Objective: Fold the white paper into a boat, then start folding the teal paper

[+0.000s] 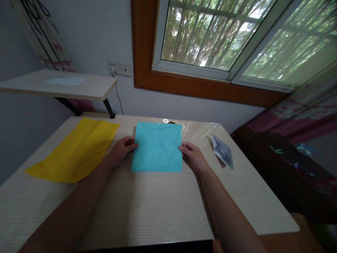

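Observation:
A creased light-blue square of paper lies flat in the middle of the pale wooden table. My left hand pinches its left edge about halfway up. My right hand pinches the right edge at the same height. Both forearms reach in from the near edge of the table.
A large yellow sheet with fold lines lies to the left. A folded grey paper shape sits to the right near the table's edge. A raised shelf stands at the back left, a window behind, and dark furniture to the right.

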`<action>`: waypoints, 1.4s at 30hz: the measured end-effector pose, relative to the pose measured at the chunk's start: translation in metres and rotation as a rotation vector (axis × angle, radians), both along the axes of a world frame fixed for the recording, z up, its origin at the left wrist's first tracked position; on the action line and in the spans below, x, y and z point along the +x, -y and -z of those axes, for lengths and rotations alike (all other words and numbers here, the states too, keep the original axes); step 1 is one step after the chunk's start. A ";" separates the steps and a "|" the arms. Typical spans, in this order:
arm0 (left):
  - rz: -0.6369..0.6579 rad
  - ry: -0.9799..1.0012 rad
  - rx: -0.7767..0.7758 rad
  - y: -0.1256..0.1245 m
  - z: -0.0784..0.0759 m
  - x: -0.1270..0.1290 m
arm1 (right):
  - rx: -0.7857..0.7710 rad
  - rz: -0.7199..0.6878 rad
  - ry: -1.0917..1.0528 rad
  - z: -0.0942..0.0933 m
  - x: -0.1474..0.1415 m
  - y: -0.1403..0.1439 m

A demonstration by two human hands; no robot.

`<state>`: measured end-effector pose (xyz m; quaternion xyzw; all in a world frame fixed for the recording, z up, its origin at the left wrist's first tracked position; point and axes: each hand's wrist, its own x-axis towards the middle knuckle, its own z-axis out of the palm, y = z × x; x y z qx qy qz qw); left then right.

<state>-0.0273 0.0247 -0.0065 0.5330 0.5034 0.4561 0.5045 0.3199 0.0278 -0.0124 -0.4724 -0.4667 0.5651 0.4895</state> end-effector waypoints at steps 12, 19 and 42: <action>-0.037 -0.031 -0.010 0.004 -0.009 0.004 | 0.032 -0.007 -0.001 0.004 0.001 -0.002; -0.037 -0.046 -0.002 0.004 -0.009 0.004 | 0.051 -0.013 0.032 0.005 0.001 -0.002; -0.041 -0.066 -0.017 0.005 -0.007 0.000 | 0.028 -0.012 -0.001 0.005 0.003 -0.001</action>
